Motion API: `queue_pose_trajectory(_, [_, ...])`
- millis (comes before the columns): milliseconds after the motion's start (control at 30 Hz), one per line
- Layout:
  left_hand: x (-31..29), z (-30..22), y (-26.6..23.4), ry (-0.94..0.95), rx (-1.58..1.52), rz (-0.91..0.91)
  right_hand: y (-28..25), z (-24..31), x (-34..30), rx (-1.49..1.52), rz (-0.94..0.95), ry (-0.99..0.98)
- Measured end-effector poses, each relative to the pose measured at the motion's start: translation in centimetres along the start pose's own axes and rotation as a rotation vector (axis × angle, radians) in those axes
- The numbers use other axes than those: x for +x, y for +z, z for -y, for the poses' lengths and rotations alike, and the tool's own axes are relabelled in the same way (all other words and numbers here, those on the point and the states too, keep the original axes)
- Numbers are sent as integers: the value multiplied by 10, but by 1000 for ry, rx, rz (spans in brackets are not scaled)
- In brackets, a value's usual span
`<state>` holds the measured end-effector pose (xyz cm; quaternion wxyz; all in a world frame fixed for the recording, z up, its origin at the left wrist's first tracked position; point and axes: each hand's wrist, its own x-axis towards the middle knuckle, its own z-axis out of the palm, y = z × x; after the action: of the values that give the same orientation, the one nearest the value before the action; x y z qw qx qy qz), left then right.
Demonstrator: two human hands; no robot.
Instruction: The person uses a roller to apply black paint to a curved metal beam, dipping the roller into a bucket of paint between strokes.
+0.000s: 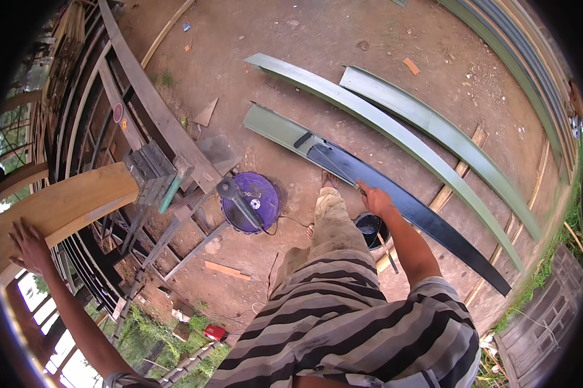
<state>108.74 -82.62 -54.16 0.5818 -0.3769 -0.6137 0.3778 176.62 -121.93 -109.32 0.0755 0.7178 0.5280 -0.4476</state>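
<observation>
A: In the head view, where's the beam [411, 204]?

B: On the ground ahead of the person, dark along most of its length, green at the left end.

A: And the hands?

B: The right hand [377, 200] is curled round the handle of what looks like a roller [302, 139], its head over the green part; whether it touches, I can't tell. The left hand [28, 249] lies spread on a plank [72, 204], gripping nothing.

A: How would you do it well?

B: I'd use long, overlapping strokes, light pressure, edges included, and mind that foot [328, 180] just beside the beam.

A: Containers?

B: A black bucket [367, 245] near the right forearm holds dark liquid, with a stick [386, 248] in it. A power tool [243, 205] lies on the purple bucket [267, 199]; its contents are hidden.
</observation>
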Motion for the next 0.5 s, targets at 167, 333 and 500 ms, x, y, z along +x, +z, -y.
queue_pose_trajectory(167, [77,30,108,151,-520,-272,-22,25,45,-85,21,-75])
queue_pose_trajectory(333, [70,36,151,136,-526,-410,-20,19,43,-153,97,-74])
queue_pose_trajectory(500, [61,27,136,129,-493,-386,-17,71,116,-191,30,-129])
